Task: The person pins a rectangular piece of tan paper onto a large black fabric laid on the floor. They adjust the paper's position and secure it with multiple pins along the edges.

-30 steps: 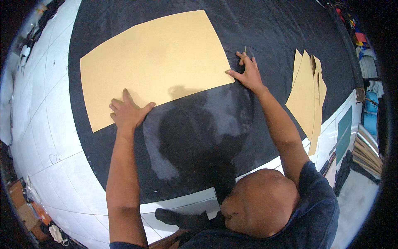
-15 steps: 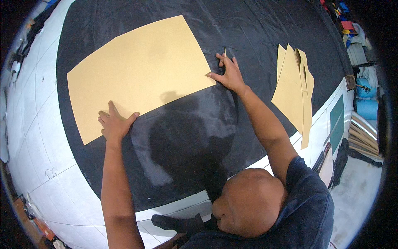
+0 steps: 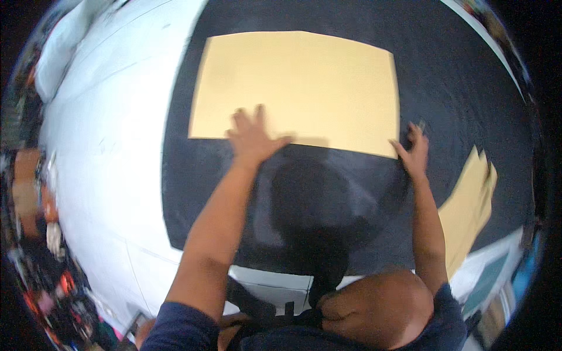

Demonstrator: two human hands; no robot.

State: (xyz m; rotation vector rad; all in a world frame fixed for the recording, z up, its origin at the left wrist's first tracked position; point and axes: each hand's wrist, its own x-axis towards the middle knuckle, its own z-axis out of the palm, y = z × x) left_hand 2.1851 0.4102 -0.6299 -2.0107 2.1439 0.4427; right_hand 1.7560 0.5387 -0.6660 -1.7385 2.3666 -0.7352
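Note:
A large tan paper pattern sheet (image 3: 310,82) lies flat on black fabric (image 3: 234,193). It has straight sides and a gently peaked far edge. My left hand (image 3: 253,137) presses on the sheet's near edge, left of its middle, with fingers spread and the thumb stretched to the right. At the near right corner, my right hand (image 3: 413,153) has its thumb against the sheet's edge. Its fingers are curled beyond the sheet over the fabric, around a thin pencil-like stick (image 3: 421,125) that is blurred here.
Several narrower tan paper pieces (image 3: 468,205) lie in a pile on the right, partly behind my right forearm. A white surface with drawn lines (image 3: 111,164) extends under the fabric at the left. My bent knee (image 3: 380,310) is at the near edge. Mixed clutter (image 3: 58,292) fills the lower left.
The view has swung, so the sheet appears more level and further right. Both hands stay at the sheet's near edge. The pencil-like stick showed more clearly in my right hand before.

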